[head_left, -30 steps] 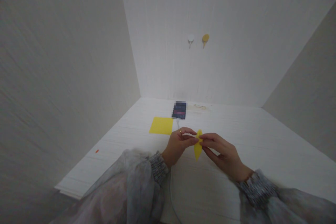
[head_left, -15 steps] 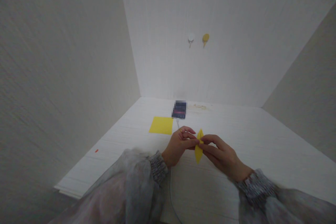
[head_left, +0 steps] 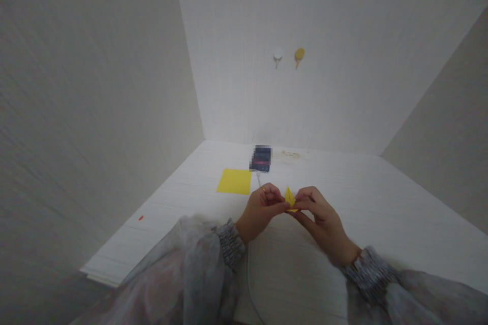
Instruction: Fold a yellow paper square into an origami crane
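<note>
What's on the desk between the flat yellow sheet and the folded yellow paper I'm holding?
In the head view, only the left hand and a white cable lie between the flat yellow sheet and the folded yellow paper.

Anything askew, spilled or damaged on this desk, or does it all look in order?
Little stands out. A faint brownish stain marks the table by the back wall, and a tiny orange speck lies near its left edge. Both hands pinch the folded yellow paper.

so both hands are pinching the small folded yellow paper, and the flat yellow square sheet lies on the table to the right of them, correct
Not quite. The left hand and right hand do pinch the small folded yellow paper, but the flat yellow square sheet lies on the white table to their left, as the head view shows.
</note>
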`<state>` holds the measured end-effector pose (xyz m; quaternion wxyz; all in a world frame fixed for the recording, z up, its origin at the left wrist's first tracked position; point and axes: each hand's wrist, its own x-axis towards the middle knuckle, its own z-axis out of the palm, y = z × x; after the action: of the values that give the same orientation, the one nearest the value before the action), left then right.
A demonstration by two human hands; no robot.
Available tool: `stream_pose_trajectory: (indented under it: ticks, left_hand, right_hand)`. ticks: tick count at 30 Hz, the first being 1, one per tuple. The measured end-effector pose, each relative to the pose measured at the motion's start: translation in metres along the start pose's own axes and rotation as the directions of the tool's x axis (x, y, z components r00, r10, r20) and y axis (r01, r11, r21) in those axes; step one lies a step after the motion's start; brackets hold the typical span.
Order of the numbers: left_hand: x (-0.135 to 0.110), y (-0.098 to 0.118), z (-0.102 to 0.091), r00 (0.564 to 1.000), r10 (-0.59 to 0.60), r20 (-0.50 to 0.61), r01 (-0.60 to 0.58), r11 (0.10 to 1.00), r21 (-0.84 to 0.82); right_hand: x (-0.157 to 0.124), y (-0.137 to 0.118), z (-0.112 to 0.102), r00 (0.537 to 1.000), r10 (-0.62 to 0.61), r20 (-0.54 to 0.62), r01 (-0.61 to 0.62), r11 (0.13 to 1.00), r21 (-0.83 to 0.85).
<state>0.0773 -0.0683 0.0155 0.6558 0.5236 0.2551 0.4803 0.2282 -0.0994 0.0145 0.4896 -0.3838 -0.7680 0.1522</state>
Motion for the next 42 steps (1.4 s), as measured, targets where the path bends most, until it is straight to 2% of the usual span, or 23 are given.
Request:
stream_pose_trajectory:
  ticks: [4,8,12,15,20,24,32,38,42]
  left_hand:
    - [0.0,0.001,0.001,0.999,0.039,0.033,-0.039,0.999,-0.004]
    - [0.0,0.003,0.001,0.998,0.05,0.026,-0.051,0.998,0.024]
    - [-0.002,0.005,-0.001,0.998,0.058,0.031,-0.062,0.988,0.139]
    - [-0.004,0.006,-0.003,0.998,0.057,0.039,-0.064,0.968,0.241]
    - [-0.003,0.004,-0.003,0.995,0.095,0.009,-0.092,0.931,0.352]
    - [-0.003,0.001,-0.002,0.997,0.073,0.01,-0.071,0.926,0.371]
    - [-0.002,-0.003,-0.003,0.999,0.004,-0.052,0.009,0.969,0.248]
    - [-0.004,0.001,0.0,0.999,0.006,-0.031,0.002,0.968,0.25]
    - [-0.004,0.0,0.0,0.999,0.011,-0.035,0.0,0.956,0.293]
  right_hand:
    - [-0.001,0.004,0.006,0.994,0.106,-0.027,-0.1,0.981,0.164]
    - [0.002,0.002,0.008,0.974,0.221,-0.043,-0.196,0.926,0.322]
    - [0.003,-0.003,0.006,0.916,0.402,0.0,-0.377,0.857,0.352]
    - [0.003,-0.003,0.006,0.881,0.472,0.035,-0.451,0.815,0.364]
    - [0.005,-0.002,0.007,0.854,0.516,0.072,-0.505,0.786,0.357]
    - [0.007,-0.004,0.008,0.827,0.554,0.1,-0.55,0.756,0.357]
    - [0.008,-0.006,0.01,0.785,0.601,0.154,-0.594,0.656,0.465]
    - [0.006,-0.001,0.012,0.78,0.588,0.212,-0.594,0.591,0.546]
    - [0.005,0.002,0.014,0.782,0.579,0.231,-0.594,0.581,0.556]
